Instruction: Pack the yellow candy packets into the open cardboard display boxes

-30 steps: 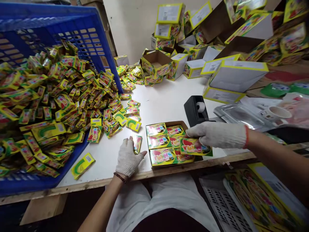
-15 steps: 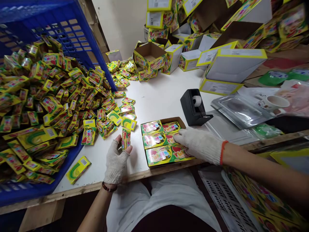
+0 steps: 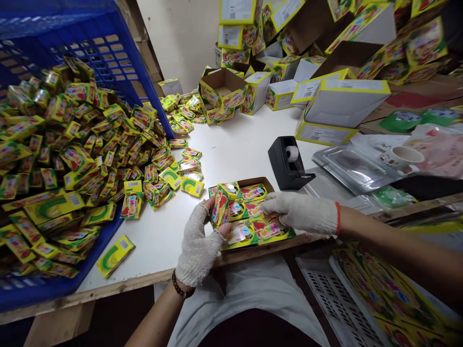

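Note:
My left hand (image 3: 200,243), in a white fingerless glove, grips a small crayon box (image 3: 221,207) between fingers and thumb. It holds the box over the left side of an open display carton (image 3: 265,182). Inside the carton lie several more crayon boxes (image 3: 269,229) in rows, labels facing up. My right hand (image 3: 298,211), also gloved, rests at the carton's right side with its fingertips on the boxes there. Whether the right fingers grip anything is hidden.
A blue crate (image 3: 144,91) heaped with small crayon boxes stands at the left. Loose boxes (image 3: 190,164) lie beside it. A black tape dispenser (image 3: 287,164) sits behind the carton. Empty display cartons (image 3: 224,89) pile up at the back. Clear plastic trays (image 3: 356,164) lie at the right.
My left hand has carried the crayon box rightward from the bare table to above the carton's left side. My right hand has stayed at the carton.

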A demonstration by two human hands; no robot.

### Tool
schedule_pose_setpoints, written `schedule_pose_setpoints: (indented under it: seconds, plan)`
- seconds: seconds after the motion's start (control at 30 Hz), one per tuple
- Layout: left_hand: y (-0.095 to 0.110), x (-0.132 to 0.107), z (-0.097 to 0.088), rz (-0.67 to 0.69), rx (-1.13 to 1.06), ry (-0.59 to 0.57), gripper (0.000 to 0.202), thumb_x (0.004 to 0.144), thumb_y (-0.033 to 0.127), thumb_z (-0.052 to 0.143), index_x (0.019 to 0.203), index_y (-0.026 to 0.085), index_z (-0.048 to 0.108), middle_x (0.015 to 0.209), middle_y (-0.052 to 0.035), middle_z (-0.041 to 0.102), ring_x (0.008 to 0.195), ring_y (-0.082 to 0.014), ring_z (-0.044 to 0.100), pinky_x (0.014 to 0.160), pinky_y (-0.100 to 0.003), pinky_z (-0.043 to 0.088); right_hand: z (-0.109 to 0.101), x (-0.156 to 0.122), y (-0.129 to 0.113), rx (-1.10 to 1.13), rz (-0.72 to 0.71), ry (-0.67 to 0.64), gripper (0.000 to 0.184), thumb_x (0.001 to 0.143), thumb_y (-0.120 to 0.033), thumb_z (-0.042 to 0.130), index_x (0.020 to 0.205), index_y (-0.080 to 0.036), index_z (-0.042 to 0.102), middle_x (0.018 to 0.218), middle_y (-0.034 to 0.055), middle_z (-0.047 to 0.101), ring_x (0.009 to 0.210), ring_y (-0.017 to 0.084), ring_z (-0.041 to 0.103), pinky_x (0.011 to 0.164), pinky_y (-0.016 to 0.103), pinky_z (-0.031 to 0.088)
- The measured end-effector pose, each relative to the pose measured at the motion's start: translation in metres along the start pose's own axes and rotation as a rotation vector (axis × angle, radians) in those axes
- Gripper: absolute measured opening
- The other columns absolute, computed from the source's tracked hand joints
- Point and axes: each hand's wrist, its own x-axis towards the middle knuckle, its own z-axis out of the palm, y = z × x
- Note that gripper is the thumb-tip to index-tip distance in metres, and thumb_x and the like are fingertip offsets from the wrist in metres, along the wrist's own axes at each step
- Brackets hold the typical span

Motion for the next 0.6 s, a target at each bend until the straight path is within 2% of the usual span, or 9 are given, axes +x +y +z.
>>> schedule_pose_setpoints:
  seconds: [0.07,0.13,0.23,0.33,0.43,0.5,0.6]
  plan:
    - [-0.003,0.0,0.003,0.0,0.016,-0.019,0.061,0.079,0.035,0.075,0.135,0.02,0.056,0.137,-0.0103,0.06,0.121,-0.0272,0.06,0.105,-0.041,0.05,-0.001,0.0,-0.001,0.073,-0.023,0.033,0.033,0.069,0.001,0.051,0.091,-0.019,0.067,0.101,0.0041,0.064,0.092,0.017,0.061,0.081,0.024,0.046]
    - [-0.006,0.0,0.006,-0.01,0.034,-0.019,0.062,0.079,0.035,0.074,0.135,0.02,0.055,0.138,-0.0104,0.059,0.124,-0.0277,0.059,0.107,-0.041,0.049,0.003,0.002,-0.001,0.058,-0.028,0.011,0.031,0.07,0.0,0.052,0.091,-0.018,0.067,0.104,0.0049,0.064,0.091,0.017,0.06,0.079,0.024,0.045]
    - [-0.008,0.0,0.007,-0.033,0.068,-0.026,0.062,0.079,0.034,0.073,0.136,0.02,0.054,0.138,-0.011,0.059,0.123,-0.0279,0.059,0.108,-0.043,0.047,0.019,0.006,0.002,-0.1,-0.046,-0.011,0.024,0.078,-0.006,0.054,0.095,-0.017,0.067,0.105,0.0085,0.064,0.086,0.018,0.059,0.071,0.026,0.043]
    - [-0.007,-0.001,0.008,-0.05,0.092,-0.043,0.062,0.079,0.035,0.073,0.136,0.019,0.054,0.137,-0.0116,0.06,0.123,-0.028,0.059,0.108,-0.045,0.047,0.032,0.008,0.005,-0.226,-0.109,0.041,0.022,0.088,-0.012,0.052,0.105,-0.016,0.066,0.105,0.0122,0.064,0.087,0.02,0.06,0.073,0.03,0.043]
    - [-0.005,-0.001,0.008,-0.053,0.094,-0.046,0.062,0.079,0.036,0.072,0.136,0.019,0.054,0.136,-0.0116,0.06,0.122,-0.0277,0.059,0.108,-0.044,0.047,0.027,0.004,0.005,-0.261,-0.143,0.026,0.022,0.087,-0.012,0.055,0.105,-0.016,0.067,0.108,0.013,0.065,0.091,0.02,0.061,0.075,0.029,0.044]
    - [-0.004,-0.002,0.009,-0.053,0.086,-0.047,0.062,0.078,0.036,0.072,0.135,0.018,0.055,0.134,-0.0114,0.061,0.121,-0.0275,0.06,0.107,-0.044,0.047,0.018,0.003,0.002,-0.299,-0.104,-0.01,0.022,0.082,-0.015,0.062,0.103,-0.016,0.069,0.11,0.0132,0.065,0.094,0.022,0.063,0.073,0.029,0.044]
    - [-0.002,-0.004,0.009,-0.06,0.069,-0.041,0.061,0.077,0.037,0.073,0.133,0.018,0.056,0.134,-0.0112,0.062,0.121,-0.0276,0.06,0.107,-0.044,0.047,0.015,0.008,-0.007,-0.383,-0.076,-0.093,0.019,0.081,-0.021,0.066,0.098,-0.018,0.073,0.1,0.0128,0.069,0.09,0.026,0.066,0.068,0.031,0.043]
